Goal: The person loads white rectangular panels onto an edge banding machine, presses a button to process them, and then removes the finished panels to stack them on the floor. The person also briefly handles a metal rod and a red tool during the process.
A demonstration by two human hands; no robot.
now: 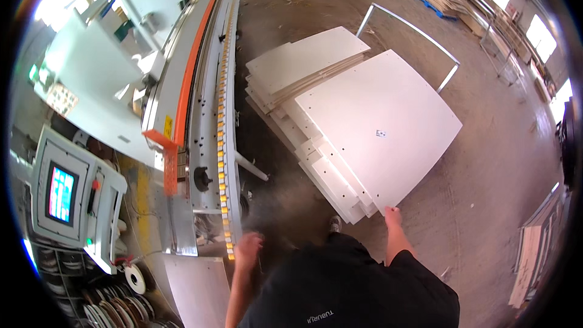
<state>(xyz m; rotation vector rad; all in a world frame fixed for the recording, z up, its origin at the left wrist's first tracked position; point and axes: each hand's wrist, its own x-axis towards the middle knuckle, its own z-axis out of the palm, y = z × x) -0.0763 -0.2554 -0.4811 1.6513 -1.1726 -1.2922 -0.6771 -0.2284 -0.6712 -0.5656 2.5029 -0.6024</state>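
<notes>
My right hand (393, 214) is closed at the near corner of the top white panel (388, 115), with its fingers against the edge. That panel lies flat on a stack, has small dark holes along two edges and carries a small printed label. Close to the near end of the machine's roller rail (223, 176), my left hand (249, 246) is smeared by motion, so its fingers cannot be read. Below that hand, at the near end of the machine, is another pale panel (197, 288).
A second stack of white panels (303, 61) sits behind the first, beside a metal frame handle (419, 27). Left of me runs a long machine with an orange strip (193, 54). A control console (67, 194) stands near rolls of edge tape (118, 310). Boards (534, 255) lean at right.
</notes>
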